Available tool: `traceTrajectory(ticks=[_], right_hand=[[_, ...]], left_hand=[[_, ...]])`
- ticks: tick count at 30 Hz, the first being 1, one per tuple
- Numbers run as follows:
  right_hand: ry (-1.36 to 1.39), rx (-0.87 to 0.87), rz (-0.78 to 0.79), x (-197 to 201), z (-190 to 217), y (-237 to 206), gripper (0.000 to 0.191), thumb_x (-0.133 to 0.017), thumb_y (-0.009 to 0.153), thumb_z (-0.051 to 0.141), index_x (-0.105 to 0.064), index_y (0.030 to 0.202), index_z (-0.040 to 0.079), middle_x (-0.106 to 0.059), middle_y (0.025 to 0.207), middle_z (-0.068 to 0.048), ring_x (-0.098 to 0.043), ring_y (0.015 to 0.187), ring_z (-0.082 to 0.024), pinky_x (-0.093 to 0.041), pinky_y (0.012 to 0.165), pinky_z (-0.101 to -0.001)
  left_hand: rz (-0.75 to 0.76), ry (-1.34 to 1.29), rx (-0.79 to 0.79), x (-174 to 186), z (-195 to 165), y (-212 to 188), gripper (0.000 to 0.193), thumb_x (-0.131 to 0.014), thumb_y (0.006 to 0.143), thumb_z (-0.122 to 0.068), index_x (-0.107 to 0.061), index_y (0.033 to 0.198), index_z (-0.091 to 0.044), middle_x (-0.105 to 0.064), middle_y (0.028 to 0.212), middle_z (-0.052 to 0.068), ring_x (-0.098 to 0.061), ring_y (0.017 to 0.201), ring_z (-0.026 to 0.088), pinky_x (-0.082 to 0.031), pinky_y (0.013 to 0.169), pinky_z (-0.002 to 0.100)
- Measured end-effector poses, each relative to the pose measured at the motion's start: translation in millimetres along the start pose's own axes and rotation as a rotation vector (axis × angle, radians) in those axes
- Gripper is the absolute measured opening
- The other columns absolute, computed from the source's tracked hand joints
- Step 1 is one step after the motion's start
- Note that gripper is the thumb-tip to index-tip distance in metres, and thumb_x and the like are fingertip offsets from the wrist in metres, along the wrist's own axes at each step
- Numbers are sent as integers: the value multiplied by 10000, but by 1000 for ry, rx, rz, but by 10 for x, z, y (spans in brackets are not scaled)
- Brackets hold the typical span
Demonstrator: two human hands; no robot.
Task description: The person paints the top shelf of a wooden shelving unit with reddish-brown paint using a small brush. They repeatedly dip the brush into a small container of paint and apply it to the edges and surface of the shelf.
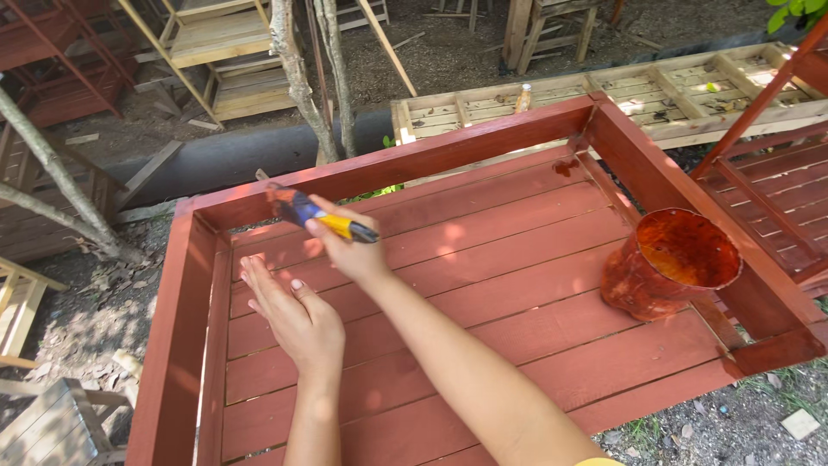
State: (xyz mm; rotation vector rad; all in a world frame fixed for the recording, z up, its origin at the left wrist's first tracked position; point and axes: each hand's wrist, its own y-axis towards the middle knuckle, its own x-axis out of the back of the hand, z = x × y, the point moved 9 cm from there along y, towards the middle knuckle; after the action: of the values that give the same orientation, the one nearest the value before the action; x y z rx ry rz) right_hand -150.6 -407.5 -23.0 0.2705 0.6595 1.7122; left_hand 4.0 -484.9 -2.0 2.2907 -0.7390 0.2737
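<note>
A: Head view, looking down: what is each of the hands doing?

B: The right hand (349, 250) is closed around a paintbrush (321, 214) with a yellow and blue handle. The bristle end points to about ten o'clock and sits against the far rail of the red-painted wooden frame (483, 285), near its ten o'clock corner. The black tip of the handle sticks out toward three o'clock.

A: And the left?

B: The left hand (293, 315) holds nothing. It is flat and spread, fingers together and stretched toward eleven o'clock, hovering over the slats just below the right hand. I cannot tell whether it touches the wood.

A: Where is the paint?

B: A round paint pot (668, 263), smeared orange-red inside and out, stands on the slats at three o'clock, close against the frame's right rail, well apart from both hands.

A: What lies around the frame?

B: At twelve o'clock, beyond the far rail, lies an unpainted pallet frame (655, 95) with a small bottle (523, 97) standing on it. Thin tree trunks (297, 78) rise at eleven o'clock. More red-painted slatted pieces (772, 194) lean at two o'clock. Bare wooden furniture (220, 52) stands on the ground at the far side, and another piece of pale wood (52, 427) sits at eight o'clock.
</note>
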Motion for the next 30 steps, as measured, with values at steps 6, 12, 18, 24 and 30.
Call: traceTrajectory(ticks=[6,12,18,24,30], right_hand=[[-171,160,-162,1606,195,209,388,-778,941,87,-696,1309,-5,-773,1147,-95,-693,1019,-86,-563,921,-243],[-312,211,-513,2957,299,90,385,-739,963,86,-666,1316,-50,-748,1203,-132,-701,1070,-132,-552,958,-270],[-468,225,-902,3754,363,-60,420,-711,980,85,-619,1360,-69,-721,1260,-174,-706,1094,-188,-551,948,-299],[-672,219,-1008,3754,511,-87,417,-744,951,88,-660,1351,9,-751,1180,-203,-750,991,-214,-573,867,-312],[-573,131,-1018,3859,395,111,432,-744,949,106,-673,1371,52,-784,1056,-155,-735,871,-172,-564,802,-287]], left_hand=[[84,-53,-76,-685,-278,-113,647,-448,1011,-38,-215,1609,44,-215,1696,253,-155,1583,428,-82,1244,630],[228,-139,-174,-1463,-863,-358,633,-446,989,-63,-256,1586,26,-242,1680,242,-190,1569,420,-117,1237,605],[361,-242,-210,-2005,-1314,-624,619,-429,989,-64,-270,1581,22,-251,1676,229,-194,1567,404,-104,1238,592],[472,-226,-222,-2276,-1430,-795,605,-421,990,-67,-255,1559,57,-229,1668,246,-177,1562,414,-84,1238,574],[461,-219,-211,-2263,-1335,-773,604,-415,987,-58,-257,1558,58,-229,1669,249,-177,1559,417,-90,1237,567]])
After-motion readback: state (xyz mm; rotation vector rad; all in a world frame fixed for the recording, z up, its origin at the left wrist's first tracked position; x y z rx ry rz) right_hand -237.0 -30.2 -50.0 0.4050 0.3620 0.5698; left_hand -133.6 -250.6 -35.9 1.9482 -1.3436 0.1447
